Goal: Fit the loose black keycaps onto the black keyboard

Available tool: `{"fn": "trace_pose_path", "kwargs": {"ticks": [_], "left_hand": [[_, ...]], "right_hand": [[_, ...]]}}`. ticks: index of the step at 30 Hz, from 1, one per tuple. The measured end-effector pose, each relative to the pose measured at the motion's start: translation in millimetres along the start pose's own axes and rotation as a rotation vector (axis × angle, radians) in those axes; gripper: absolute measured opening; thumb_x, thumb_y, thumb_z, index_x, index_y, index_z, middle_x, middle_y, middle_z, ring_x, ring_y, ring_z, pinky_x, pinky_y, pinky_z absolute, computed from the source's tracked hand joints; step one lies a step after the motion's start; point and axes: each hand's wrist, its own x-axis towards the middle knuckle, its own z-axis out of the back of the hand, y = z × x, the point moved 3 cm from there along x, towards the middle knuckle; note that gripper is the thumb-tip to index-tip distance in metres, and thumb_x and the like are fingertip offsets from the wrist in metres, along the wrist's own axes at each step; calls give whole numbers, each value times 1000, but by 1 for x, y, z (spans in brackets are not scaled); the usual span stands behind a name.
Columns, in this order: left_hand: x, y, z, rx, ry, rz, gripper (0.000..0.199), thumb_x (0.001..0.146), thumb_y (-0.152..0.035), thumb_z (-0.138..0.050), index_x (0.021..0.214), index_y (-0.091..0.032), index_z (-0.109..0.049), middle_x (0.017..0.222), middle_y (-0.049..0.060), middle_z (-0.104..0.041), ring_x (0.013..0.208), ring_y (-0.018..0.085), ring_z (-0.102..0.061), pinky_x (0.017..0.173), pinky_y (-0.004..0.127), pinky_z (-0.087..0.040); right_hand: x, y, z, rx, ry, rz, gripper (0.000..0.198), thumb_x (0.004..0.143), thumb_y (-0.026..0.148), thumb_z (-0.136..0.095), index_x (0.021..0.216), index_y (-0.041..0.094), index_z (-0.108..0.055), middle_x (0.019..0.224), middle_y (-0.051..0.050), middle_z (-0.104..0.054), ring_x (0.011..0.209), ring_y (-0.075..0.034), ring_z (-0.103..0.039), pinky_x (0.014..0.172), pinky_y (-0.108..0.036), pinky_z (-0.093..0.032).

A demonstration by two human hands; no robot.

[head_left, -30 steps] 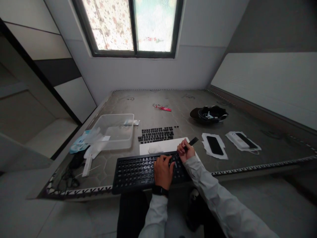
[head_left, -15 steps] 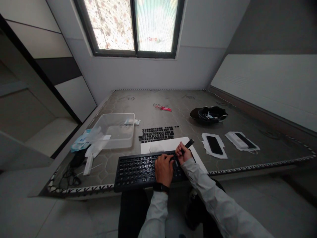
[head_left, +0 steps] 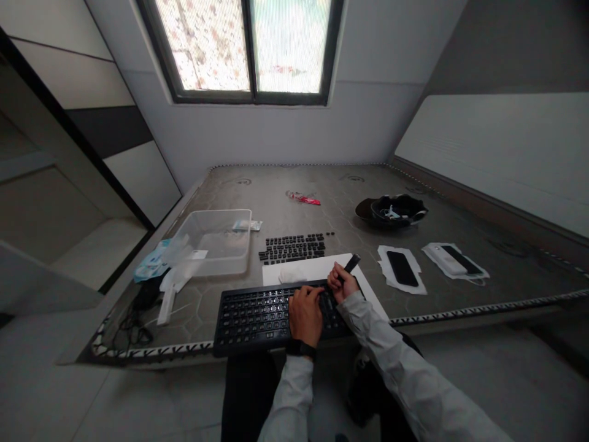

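A black keyboard (head_left: 253, 318) lies at the front edge of the bed-like surface; much of its visible part shows bare key sockets. My left hand (head_left: 305, 316) lies over it right of the middle, fingers bent but apart. Beside it, my right hand (head_left: 342, 283) is closed round a slim black pen-shaped tool (head_left: 352, 264), tilted, with its upper end sticking out. The tool's lower end is hidden by the hand. Behind the keyboard is a white sheet (head_left: 317, 264) with a crumpled white tissue (head_left: 293, 275) on it. Loose black keycaps (head_left: 294, 247) sit in rows farther back.
To the left stand a clear plastic box (head_left: 225, 265), plastic wrapping (head_left: 177, 258) and a dark cable (head_left: 133, 331). A phone (head_left: 402, 268) lies on a white cloth at right, near another wrapped device (head_left: 453, 261). Behind are a black cap (head_left: 398, 212) and a red packet (head_left: 307, 200).
The whole view has shifted slightly. Both hands stay at nearly the same places on the keyboard, and my right hand still grips the black tool.
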Motion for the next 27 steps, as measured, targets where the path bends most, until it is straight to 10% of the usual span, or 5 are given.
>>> {"fn": "trace_pose_path", "kwargs": {"ticks": [15, 27], "left_hand": [[3, -2, 1, 13, 19, 7, 31, 94, -14, -48, 113, -29, -67, 107, 3, -64, 95, 18, -56, 82, 32, -40], [3, -1, 0, 19, 42, 23, 23, 92, -16, -50, 106, -26, -66, 107, 2, -64, 96, 19, -55, 81, 33, -38]], "right_hand": [[7, -11, -9, -38, -90, 47, 49, 64, 51, -80, 55, 21, -43, 45, 9, -34, 35, -3, -22, 32, -19, -16], [-16, -19, -12, -371, 139, 209, 49, 80, 61, -64, 58, 22, -44, 46, 7, -36, 42, -7, -29, 42, -25, -21]]}}
